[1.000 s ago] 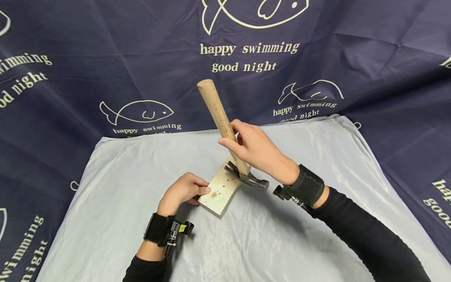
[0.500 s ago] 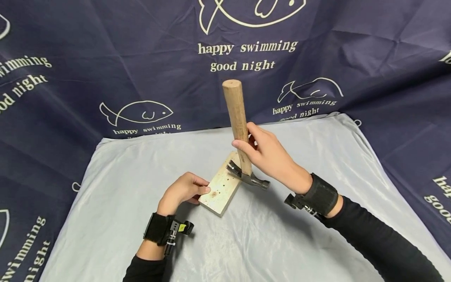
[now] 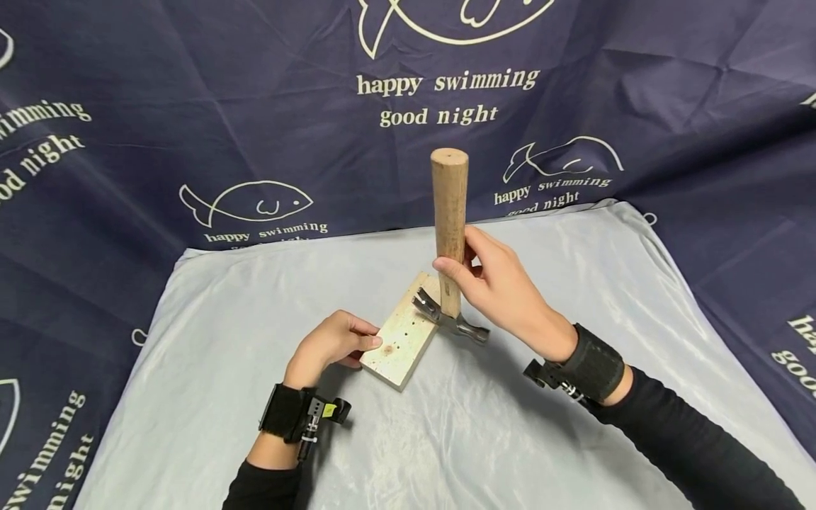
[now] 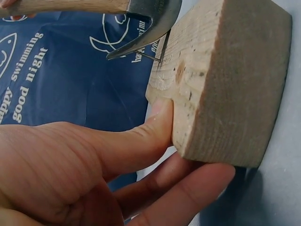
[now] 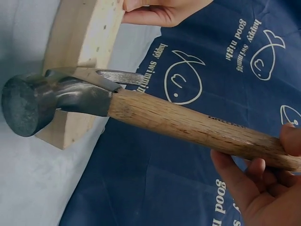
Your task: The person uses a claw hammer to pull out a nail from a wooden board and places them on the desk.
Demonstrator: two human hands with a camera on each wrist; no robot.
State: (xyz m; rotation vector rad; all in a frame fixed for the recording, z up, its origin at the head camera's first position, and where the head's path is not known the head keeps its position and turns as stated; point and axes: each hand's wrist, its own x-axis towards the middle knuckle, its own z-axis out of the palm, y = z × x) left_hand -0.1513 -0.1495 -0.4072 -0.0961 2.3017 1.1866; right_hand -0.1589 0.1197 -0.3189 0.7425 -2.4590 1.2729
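Note:
A pale wooden block [image 3: 397, 354] with several small dark holes lies on the cloth. My left hand [image 3: 333, 346] pinches its near left corner, thumb on top and fingers beneath. In my right hand [image 3: 506, 294] is a claw hammer [image 3: 450, 205], gripped partway along its wooden handle, which stands nearly upright. The hammer's steel head rests at the block's right edge, its claw over the top face and its striking face out to the right. A thin nail [image 4: 149, 56] shows between claw and block in the left wrist view; how deep it sits is hidden.
A light grey cloth [image 3: 255, 297] covers the table. Dark blue fabric [image 3: 255, 106] printed with fish and lettering hangs behind and on both sides. Both wrists wear black straps [image 3: 589, 363] with small cameras.
The hammer's handle has swung from leaning left to nearly upright, and my right hand has moved right with it. The claw has stayed over the block; my left hand looks unmoved.

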